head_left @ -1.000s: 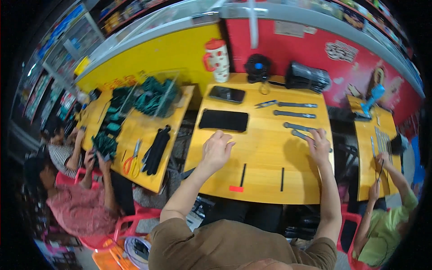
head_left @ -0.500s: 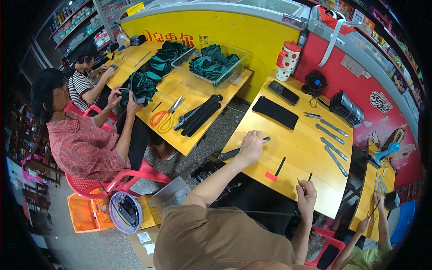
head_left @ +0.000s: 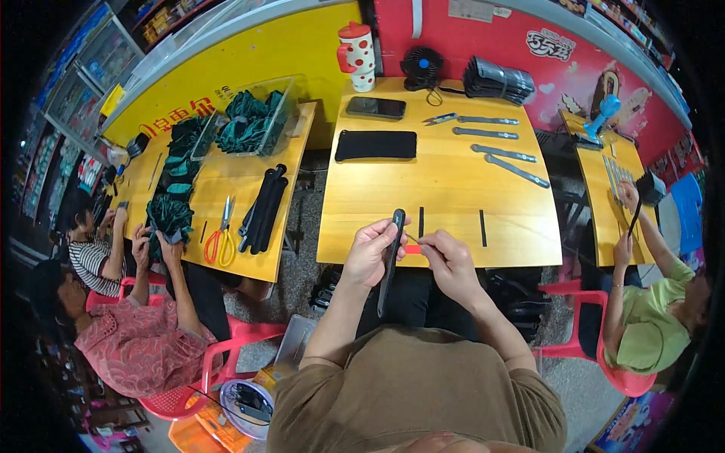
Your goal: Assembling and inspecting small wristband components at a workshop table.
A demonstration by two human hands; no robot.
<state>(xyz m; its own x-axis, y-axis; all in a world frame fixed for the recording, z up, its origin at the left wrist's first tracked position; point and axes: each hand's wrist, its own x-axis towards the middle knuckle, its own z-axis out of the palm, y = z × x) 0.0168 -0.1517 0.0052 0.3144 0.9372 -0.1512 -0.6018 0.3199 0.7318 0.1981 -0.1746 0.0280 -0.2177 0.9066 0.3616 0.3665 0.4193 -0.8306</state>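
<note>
My left hand [head_left: 368, 253] is closed around a long dark strap [head_left: 389, 268] with a rounded upper end, held upright just off the table's near edge. Close beside it, my right hand [head_left: 451, 259] pinches a thin pointed tool [head_left: 414, 238], its tip toward the strap; its kind is too small to tell. Just beyond the hands lies a narrow black strip [head_left: 421, 220], with a red piece [head_left: 412, 249] partly hidden by my fingers. A second black strip [head_left: 483, 228] lies to the right.
Farther back on my table [head_left: 445, 181] are a black pouch [head_left: 375, 145], phone [head_left: 375, 108], several grey straps [head_left: 487, 134], snips [head_left: 439, 119], fan [head_left: 421, 68] and spotted tumbler [head_left: 357, 57]. People work at side tables; the left one holds scissors [head_left: 223, 238] and green velvet [head_left: 245, 121].
My left hand has lifted the strap off the table and brought it nearer. My right hand has moved left, beside it. The view has turned to the right.
</note>
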